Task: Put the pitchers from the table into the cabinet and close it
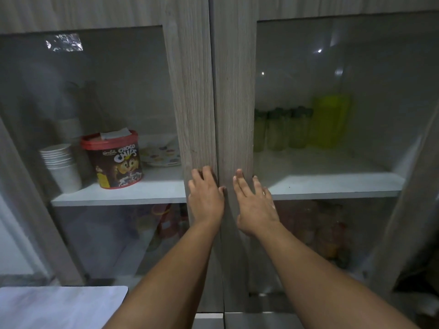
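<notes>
Dim kitchen, glass-fronted cabinet (215, 79) filling my view: I've got left hand (206, 200) and right hand (255, 205) flat, grip apart, pressing both doors shut, green pitcher (331, 121) shelved inside.

Behind frosted glass, the tall yellow-green plastic pitcher (331, 121) is blurred; handle and lid not made out. Row of green-tinted glasses (282, 129) beside it, count uncertain. Lower shelf: reddish, smeared shapes (166, 222), unidentifiable. Grey wood-grain cabinet doors (197, 96) cut off at the top edge. Pale desk (59, 305) cropped at bottom left.
</notes>
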